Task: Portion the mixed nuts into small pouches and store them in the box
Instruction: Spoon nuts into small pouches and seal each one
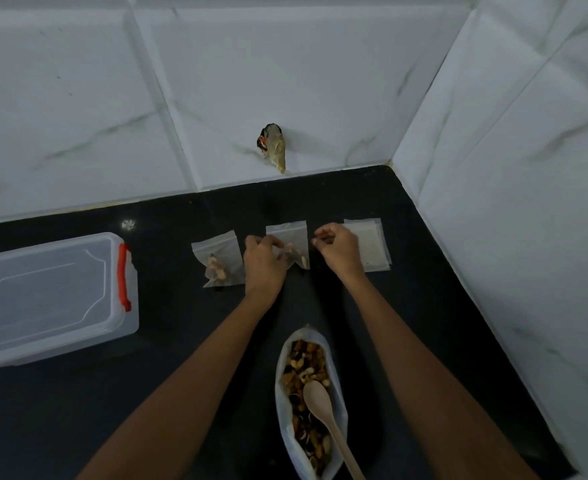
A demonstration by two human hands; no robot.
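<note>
Presently held: small frosted plastic zip pouch, flat, square and translucent, part-filled with nuts, lying on the glossy black stone desk. It is gripped on its left side by the left hand, fingers curled over the film. The right hand is curled at the pouch's upper right corner; whether the edge is pinched cannot be told.

Risks, as judged:
- The seal may be left partly open if a nut is caught in the strip, and the contents could be spilled later.
- The slick film may be slid across the polished desk under uneven pressure.

Also listed:
- second filled frosted pouch, just to the left
- stack of empty frosted pouches, to the right
- large open bag of mixed nuts, with a smooth wooden spoon resting in it
- clear rigid plastic box with orange latch, lid closed, well apart at left
</note>
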